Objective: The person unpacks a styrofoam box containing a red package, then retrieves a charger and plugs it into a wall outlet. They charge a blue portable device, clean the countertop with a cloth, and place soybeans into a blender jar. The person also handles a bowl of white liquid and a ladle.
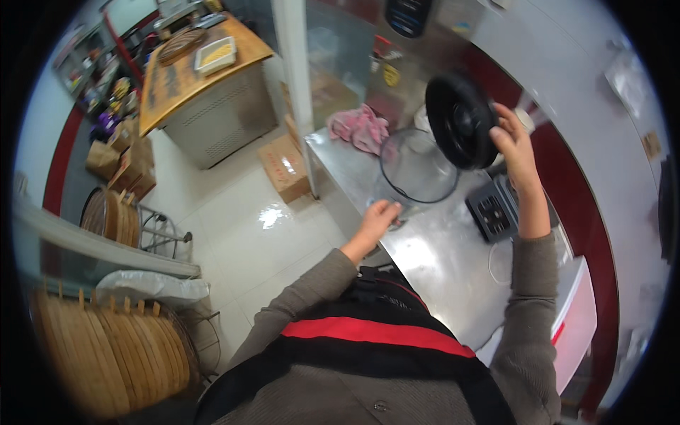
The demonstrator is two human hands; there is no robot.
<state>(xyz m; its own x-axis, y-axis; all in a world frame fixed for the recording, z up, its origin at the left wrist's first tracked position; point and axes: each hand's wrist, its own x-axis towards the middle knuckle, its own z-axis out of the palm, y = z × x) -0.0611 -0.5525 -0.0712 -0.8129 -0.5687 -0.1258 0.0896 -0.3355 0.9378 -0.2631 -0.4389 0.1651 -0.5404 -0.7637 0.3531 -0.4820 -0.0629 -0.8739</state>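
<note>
My right hand (pixel 512 135) grips the rim of a round black lid (pixel 461 121), which is held up on edge above the steel counter (pixel 419 249). Below and to the left of the lid stands a large clear container (pixel 419 167) with a dark rim. My left hand (pixel 380 215) is at the near side of this container, over the counter's edge, with thumb and fingertips close together. Whether it holds a small part or the container's edge cannot be told. A pink cloth (pixel 361 129) lies beside the container.
A dark grey device (pixel 494 210) with a white cord lies to the right on the counter. A cardboard box (pixel 287 167) stands on the floor. A wooden-topped table (pixel 175 79) bears a white tray (pixel 216 54). Bamboo steamers (pixel 117 350) are stacked at lower left.
</note>
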